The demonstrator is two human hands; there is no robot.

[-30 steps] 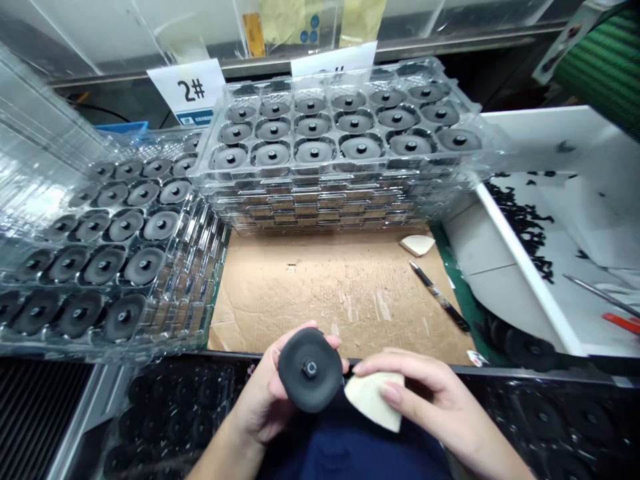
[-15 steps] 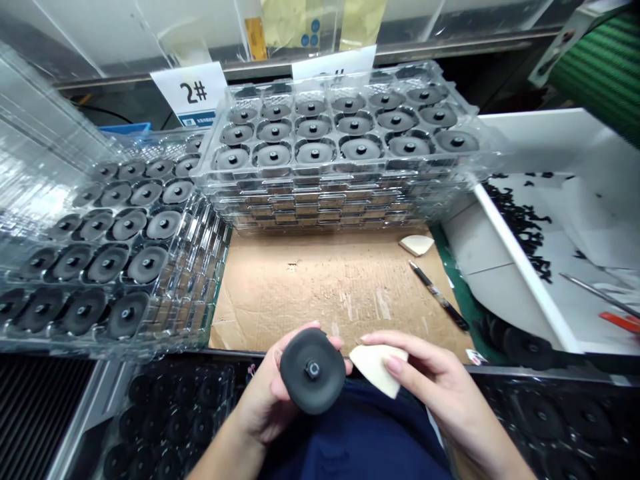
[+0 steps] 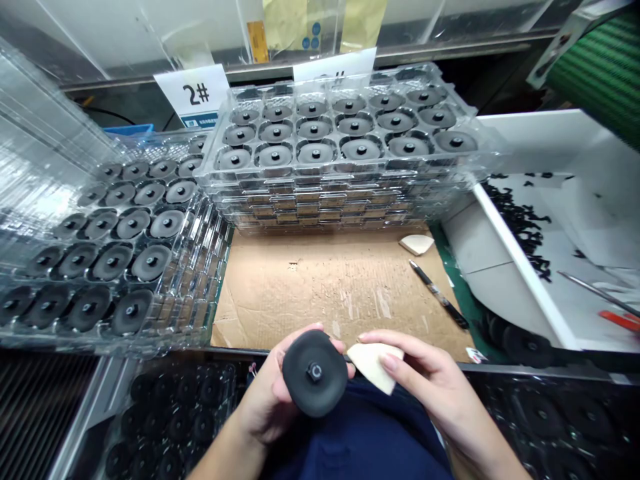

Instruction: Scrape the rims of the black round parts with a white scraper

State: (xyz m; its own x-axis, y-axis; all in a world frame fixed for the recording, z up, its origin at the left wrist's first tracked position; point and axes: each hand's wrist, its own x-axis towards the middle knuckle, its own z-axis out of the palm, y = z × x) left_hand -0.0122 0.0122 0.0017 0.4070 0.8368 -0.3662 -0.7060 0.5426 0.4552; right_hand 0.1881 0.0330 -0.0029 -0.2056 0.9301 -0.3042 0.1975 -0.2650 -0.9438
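My left hand (image 3: 273,393) is closed around the edge of a black rounded disc-shaped part (image 3: 315,393) with a short stub at its centre; the stub faces up at me. In my right hand (image 3: 430,377) is a cream wedge-shaped sponge (image 3: 375,365), pinched between thumb and fingers. The tip of the sponge is close to the right rim of the disc; whether they touch I cannot tell. Both hands are held in front of the near edge of a cardboard sheet (image 3: 300,287).
Stacked clear trays of black discs stand at the back (image 3: 320,175) and left (image 3: 173,267). A second sponge wedge (image 3: 417,244) and a pen (image 3: 437,293) lie on the cardboard's right. The white bin (image 3: 525,267) at right holds small black pieces (image 3: 523,223) and a red-handled tool (image 3: 620,321).
The sponge in my right hand has shifted slightly left, closer to the disc. The disc in my left hand has moved a touch right. The view has shifted slightly.
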